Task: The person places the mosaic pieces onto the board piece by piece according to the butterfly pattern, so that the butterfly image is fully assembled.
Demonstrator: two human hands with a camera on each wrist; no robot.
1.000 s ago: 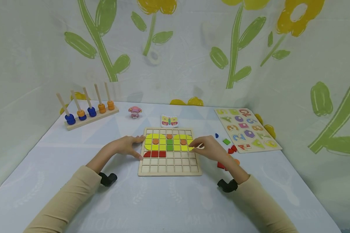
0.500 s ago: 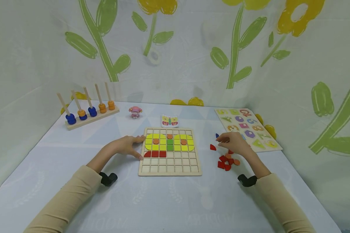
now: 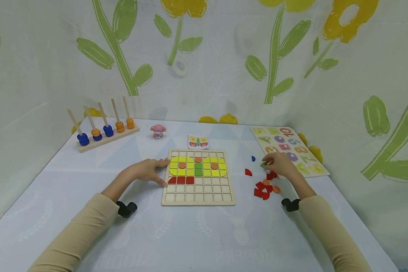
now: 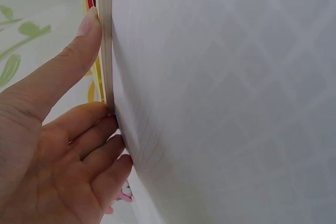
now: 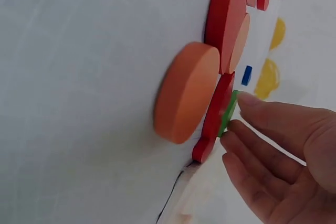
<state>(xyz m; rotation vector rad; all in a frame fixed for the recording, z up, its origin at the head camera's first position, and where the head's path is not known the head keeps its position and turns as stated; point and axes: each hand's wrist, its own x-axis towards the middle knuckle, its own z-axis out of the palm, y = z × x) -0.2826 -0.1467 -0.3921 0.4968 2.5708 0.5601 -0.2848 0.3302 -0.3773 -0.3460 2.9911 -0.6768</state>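
At the left edge of the wooden grid board, my left hand rests its thumb and fingers against the rim; the left wrist view shows the thumb on the board's side. Yellow tiles, orange discs, green squares and a row of red tiles fill part of the grid. Over to the right, my right hand pinches a green square tile between thumb and fingers. Loose red pieces and orange discs lie just below that hand.
A butterfly pattern card lies behind the board. A wooden number puzzle is at the right, partly behind my right hand. Farther left stand a pink figurine and a peg stacker. A small blue piece sits near the right hand.
My right hand has left the board's right side, where a yellow tile now lies in the grid. It moved right to the loose pieces and took hold of the green square. My left hand stayed put.
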